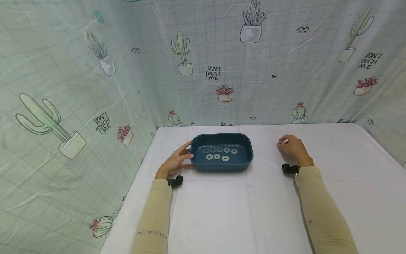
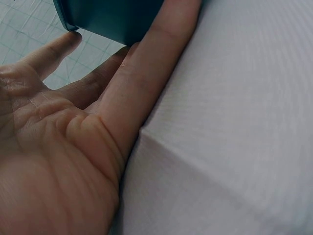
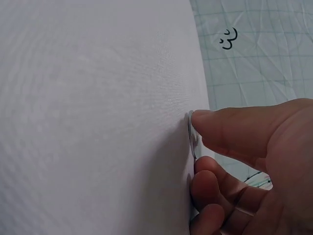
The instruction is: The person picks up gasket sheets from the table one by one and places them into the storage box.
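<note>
A dark blue rectangular bin stands on the white cloth, with several flat round metal washers lying inside it. At the bin's left end is my left hand, its extended fingers touching the outer wall and rim. The left wrist view shows those fingers nearly straight against the blue wall. To the right of the bin, my right hand pinches a thin metal washer between thumb and fingers, low over the cloth. The washer appears edge-on in the right wrist view, partly hidden by the fingertips.
White cloth covers the table. A pale curtain printed with cacti hangs behind the table and along its left side. Each wrist carries a small black camera.
</note>
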A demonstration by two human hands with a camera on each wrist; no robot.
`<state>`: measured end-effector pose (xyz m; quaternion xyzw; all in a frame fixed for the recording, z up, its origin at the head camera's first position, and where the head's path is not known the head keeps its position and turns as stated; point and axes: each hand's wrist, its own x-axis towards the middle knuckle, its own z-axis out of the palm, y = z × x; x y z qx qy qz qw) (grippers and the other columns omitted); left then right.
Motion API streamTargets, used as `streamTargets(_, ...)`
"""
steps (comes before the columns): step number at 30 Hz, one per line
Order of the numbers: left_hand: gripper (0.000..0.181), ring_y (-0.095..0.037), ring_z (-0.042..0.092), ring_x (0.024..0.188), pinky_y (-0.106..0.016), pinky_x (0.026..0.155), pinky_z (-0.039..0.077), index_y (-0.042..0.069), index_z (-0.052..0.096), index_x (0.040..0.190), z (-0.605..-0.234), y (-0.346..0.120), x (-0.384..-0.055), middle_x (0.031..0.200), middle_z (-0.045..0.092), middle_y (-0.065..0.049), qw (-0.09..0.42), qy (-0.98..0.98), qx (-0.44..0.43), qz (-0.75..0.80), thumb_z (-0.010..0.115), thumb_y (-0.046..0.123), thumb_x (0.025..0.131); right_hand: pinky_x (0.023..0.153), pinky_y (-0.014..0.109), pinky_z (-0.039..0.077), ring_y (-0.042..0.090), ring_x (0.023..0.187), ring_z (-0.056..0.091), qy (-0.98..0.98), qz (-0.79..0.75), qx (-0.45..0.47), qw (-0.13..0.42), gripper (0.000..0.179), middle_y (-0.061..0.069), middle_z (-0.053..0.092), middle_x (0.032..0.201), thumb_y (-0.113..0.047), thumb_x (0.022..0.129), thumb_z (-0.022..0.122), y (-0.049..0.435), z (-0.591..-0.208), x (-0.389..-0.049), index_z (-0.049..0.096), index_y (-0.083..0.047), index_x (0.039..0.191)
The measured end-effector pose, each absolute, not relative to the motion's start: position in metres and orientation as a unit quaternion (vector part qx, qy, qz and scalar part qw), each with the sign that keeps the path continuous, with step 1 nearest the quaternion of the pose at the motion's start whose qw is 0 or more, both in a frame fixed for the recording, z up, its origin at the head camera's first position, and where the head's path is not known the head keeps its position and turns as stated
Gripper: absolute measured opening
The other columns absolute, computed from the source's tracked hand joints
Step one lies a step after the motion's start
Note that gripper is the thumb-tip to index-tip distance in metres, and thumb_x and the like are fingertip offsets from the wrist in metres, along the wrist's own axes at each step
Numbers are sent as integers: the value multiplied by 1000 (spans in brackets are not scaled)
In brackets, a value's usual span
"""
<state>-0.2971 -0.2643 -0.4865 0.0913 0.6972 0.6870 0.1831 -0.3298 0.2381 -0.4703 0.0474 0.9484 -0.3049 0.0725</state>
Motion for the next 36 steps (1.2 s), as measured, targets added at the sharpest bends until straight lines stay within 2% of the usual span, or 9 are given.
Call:
streamTargets(5,71,-42,50,137,-55,93,59,32,30,162,-487,-264,-298,162,33,-19,185,695,102,688,61,9,101,91,55,49,41,107,53,949,-302,51,73,34,30,56,124,-22,103,57,237,-471,-329,57,4,125)
streamTargets(13,71,-38,53,134,-54,92,60,34,33,161,-486,-264,-298,160,36,-17,181,697,92,688,62,9,101,92,54,49,39,103,54,946,-304,59,92,36,28,58,117,-21,102,57,237,-467,-328,58,10,120)
streamTargets(20,71,-40,52,135,-55,92,60,33,32,161,-486,-264,-297,161,34,-17,182,700,94,684,62,10,101,95,55,50,40,105,54,948,-293,66,103,40,30,59,120,-20,102,56,233,-466,-328,57,14,125)
streamTargets(25,72,-39,53,134,-54,92,60,32,30,162,-488,-265,-298,162,33,-19,183,699,97,684,60,9,101,97,57,49,43,108,55,954,-283,56,83,42,33,57,124,-17,100,58,231,-469,-327,56,16,126)
streamTargets(29,71,-37,54,132,-55,93,60,34,33,161,-488,-264,-299,160,36,-17,184,698,89,686,61,8,101,90,56,50,44,106,56,957,-278,49,64,38,32,58,124,-16,98,58,229,-469,-326,55,12,124)
streamTargets(33,71,-37,53,134,-56,94,59,34,33,161,-487,-264,-298,161,35,-16,187,694,90,690,61,8,100,77,47,48,40,98,57,956,-279,61,63,30,27,60,116,-18,96,58,226,-464,-323,54,3,117)
streamTargets(36,71,-39,52,135,-57,94,58,33,33,161,-486,-263,-298,161,35,-16,187,691,89,693,61,7,100,72,42,46,37,94,56,955,-281,69,65,27,25,61,112,-17,95,60,222,-460,-324,56,1,115)
